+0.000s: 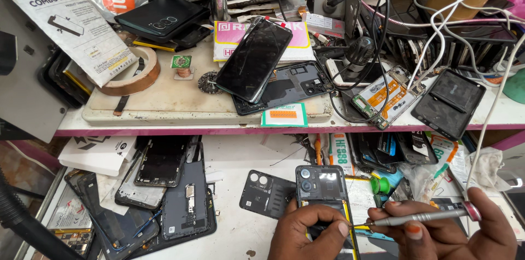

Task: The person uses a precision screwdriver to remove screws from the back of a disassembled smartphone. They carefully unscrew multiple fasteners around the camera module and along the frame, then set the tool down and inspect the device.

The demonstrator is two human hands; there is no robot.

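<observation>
Left hand (pixel 309 232) pins opened phone (pixel 322 194) flat on worktop (pixel 240 227), near centre; fingers curled over lower half, hiding it. Right hand (pixel 448 235) grips screwdriver (pixel 424 217), fingers closed round shaft, tip at phone's right edge. Both wrists cut off by bottom edge. Black back cover (pixel 265 194) just left.

Far up and left of the left hand (pixel 306 232), a white flat box with yellow and black print (pixel 65 19) leans against a grey panel. Above both hands, a dark glossy phone screen (pixel 252 59) lies tilted over a pink-and-white packet (pixel 303 44). Just below it sits a small white label with an orange bar (pixel 284 114). Left of the left hand, a white carton (pixel 98 153) rests under the shelf.
</observation>
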